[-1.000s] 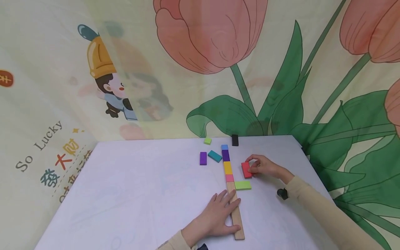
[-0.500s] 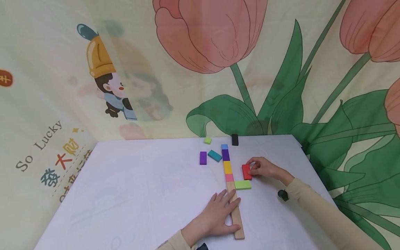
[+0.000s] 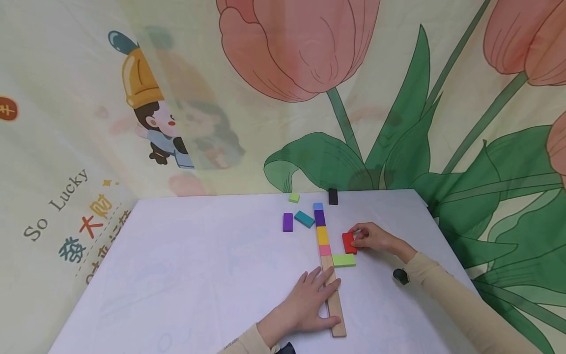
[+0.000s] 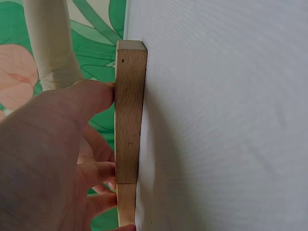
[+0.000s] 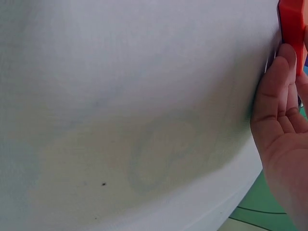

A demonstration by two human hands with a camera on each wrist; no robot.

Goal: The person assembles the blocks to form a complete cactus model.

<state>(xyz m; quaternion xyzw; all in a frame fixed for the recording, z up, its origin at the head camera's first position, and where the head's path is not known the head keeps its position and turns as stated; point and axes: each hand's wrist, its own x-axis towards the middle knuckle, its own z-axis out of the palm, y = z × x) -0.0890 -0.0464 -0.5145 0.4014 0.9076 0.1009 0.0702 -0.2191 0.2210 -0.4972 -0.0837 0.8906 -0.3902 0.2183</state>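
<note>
Pinching red block (image 3: pixel 347 243) between thumb and fingertips of right hand (image 3: pixel 376 237), at the block's right side. Holding it right of the coloured row, just beyond light green block (image 3: pixel 344 260); can't tell if flat on table (image 3: pixel 177 270) or slightly raised. Cut off at upper right corner in right wrist view. Not clenching with left hand (image 3: pixel 309 305): resting it spread and relaxed on wooden strip (image 3: pixel 337 307), touching with thumb and fingertips. Made of at least two wood pieces, judging by seam in left wrist view. Continuing in line from strip's far end, away from person, with pink block (image 3: pixel 325 250), yellow block (image 3: pixel 323 235), dark purple block (image 3: pixel 320 218), light blue block (image 3: pixel 318 206). Got light green block crosswise at right of strip's far end, apparently touching. Left of row, got teal block (image 3: pixel 304 219) angled just beside dark purple block, then violet block (image 3: pixel 288 222) lengthwise, plus small green block (image 3: pixel 294 197) near table's far edge. Right of light blue block, got black block (image 3: pixel 333 196), also near far edge. Wearing beige sleeves (image 3: pixel 460 295) on both arms. Backed by cloth (image 3: pixel 300 49) printed with tulips, leaves, cartoon figure and lettering.
</note>
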